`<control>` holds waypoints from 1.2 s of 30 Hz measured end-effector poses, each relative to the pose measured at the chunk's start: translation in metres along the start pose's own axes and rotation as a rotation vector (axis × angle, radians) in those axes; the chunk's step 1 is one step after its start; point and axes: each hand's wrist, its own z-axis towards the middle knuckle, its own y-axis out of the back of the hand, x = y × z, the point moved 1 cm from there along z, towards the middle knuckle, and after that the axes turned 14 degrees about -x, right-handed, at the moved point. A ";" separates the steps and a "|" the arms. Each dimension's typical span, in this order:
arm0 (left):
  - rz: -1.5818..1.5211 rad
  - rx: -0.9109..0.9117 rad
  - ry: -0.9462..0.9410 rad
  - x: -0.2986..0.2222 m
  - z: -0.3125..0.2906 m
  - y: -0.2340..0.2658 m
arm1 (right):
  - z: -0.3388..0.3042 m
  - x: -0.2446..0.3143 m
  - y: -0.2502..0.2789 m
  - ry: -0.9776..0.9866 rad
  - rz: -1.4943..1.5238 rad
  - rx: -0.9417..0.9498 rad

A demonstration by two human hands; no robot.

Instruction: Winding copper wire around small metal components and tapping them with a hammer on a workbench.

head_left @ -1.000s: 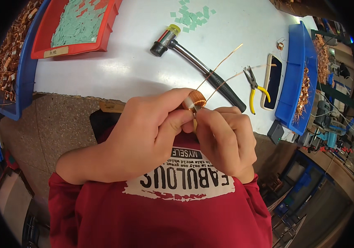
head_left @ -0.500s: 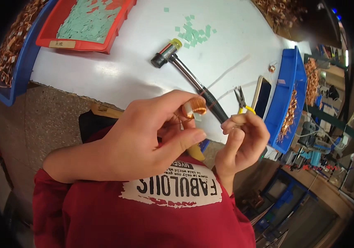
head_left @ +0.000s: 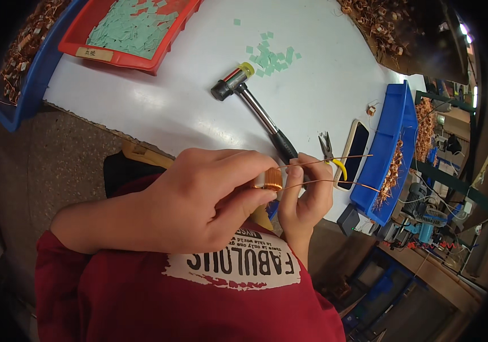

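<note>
The copper coil (head_left: 273, 179) is held just off the bench's (head_left: 141, 108) near edge, its long axis, leads included, running left to right; both wire leads (head_left: 353, 157) point toward the bench's right edge. The left hand (head_left: 198, 196), back upward, pinches the coil between thumb and forefinger. The right hand (head_left: 306, 196) stands upright, fingers curled beside the leads; whether they grip them I cannot tell. Dark lettering, upside down, marks the red shirt (head_left: 187, 308); the red bin (head_left: 121, 58) bears a cream label (head_left: 94, 53).
</note>
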 end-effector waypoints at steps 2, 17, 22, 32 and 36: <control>0.018 0.056 0.074 0.000 0.002 0.003 | 0.004 -0.001 -0.004 0.104 -0.194 -0.012; -0.158 0.016 0.583 0.008 -0.009 0.013 | 0.010 -0.026 -0.016 0.179 -0.463 0.190; -0.182 -0.100 0.510 0.007 -0.012 0.003 | 0.011 -0.032 -0.017 0.200 -0.475 0.137; -0.075 -0.118 0.553 0.002 -0.011 0.001 | 0.009 -0.033 -0.016 0.189 -0.424 0.137; -0.158 -0.162 0.580 0.004 -0.011 -0.004 | 0.009 -0.034 -0.013 0.211 -0.426 0.127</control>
